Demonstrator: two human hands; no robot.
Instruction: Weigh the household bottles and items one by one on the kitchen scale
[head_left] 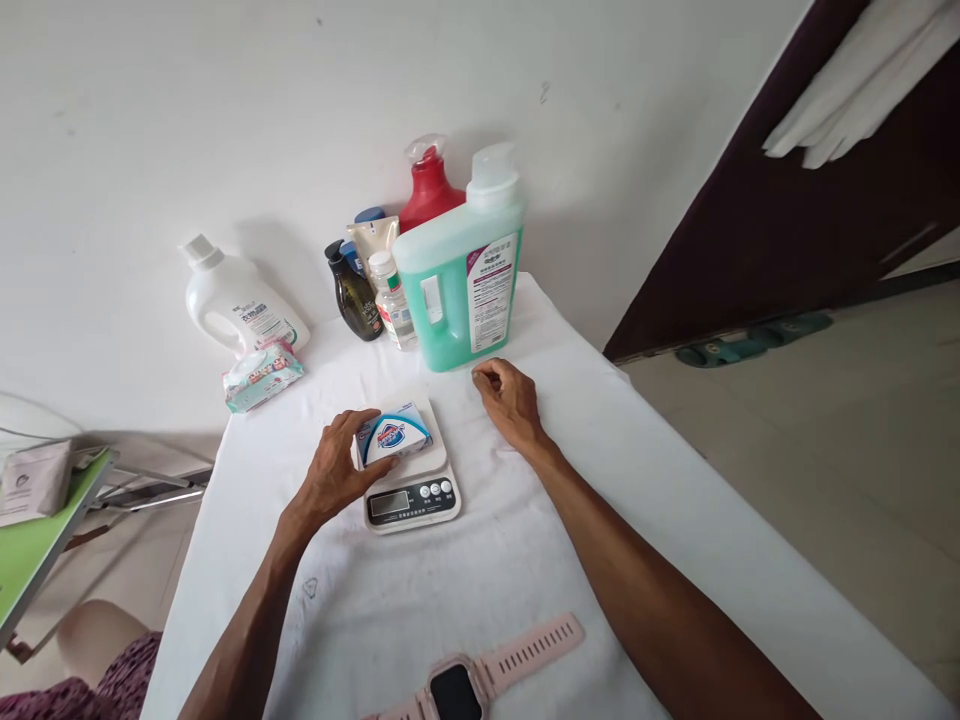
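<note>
A small white-and-blue soap box [394, 434] is over the plate of a white kitchen scale [439, 470]. My left hand [337, 465] grips the box at its left end, thumb along the near side and fingers along the far side. No digits can be read on the scale's grey display. To the right of the scale, my right hand [511, 402] rests by the cloth with its fingers curled in, and nothing shows in it. Just beyond that hand stands a large jug of green liquid [454, 300].
Behind are a red pump bottle [431, 190], a dark bottle [356, 300], a clear bottle [394, 310] and a tube. A white detergent jug [236, 295] and a wipes pack [262, 375] stand left. A pink smartwatch [456, 690] lies at the front. Someone's knee shows lower left.
</note>
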